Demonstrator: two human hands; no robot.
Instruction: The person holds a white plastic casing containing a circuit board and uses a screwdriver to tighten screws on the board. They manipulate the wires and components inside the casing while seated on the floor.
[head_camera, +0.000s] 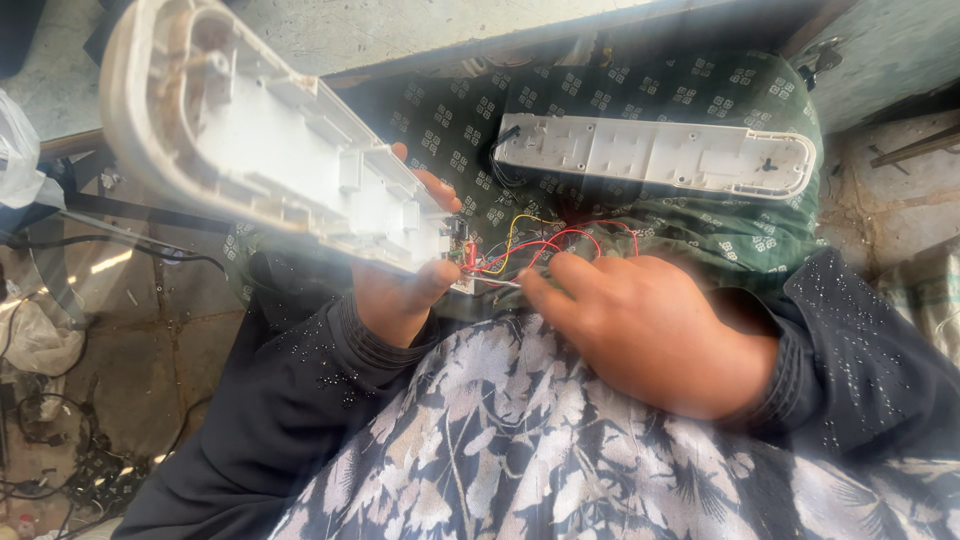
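- left hand (400, 290) is clamping the near end of a long white plastic housing (260, 130), thumb below and fingers wrapping over the top edge; the housing is tilting up and away from that hand toward the camera.
- right hand (650, 325) is resting just right of the housing's near end, fingers drawn together and fingertips touching the wires (530, 245); whether they are pinching anything cannot be told.
- red and yellow wires are running out of the housing's near end, by a small circuit board (462, 250).
- a second white housing half (655, 152) is lying flat beyond the wires, on green patterned cloth (450, 110).
- handling, as judged: the housing is looking light and stiff, best gripped along its ribbed side walls; the wires and their joints are looking thin and fragile, so pulling on them is risking breakage.
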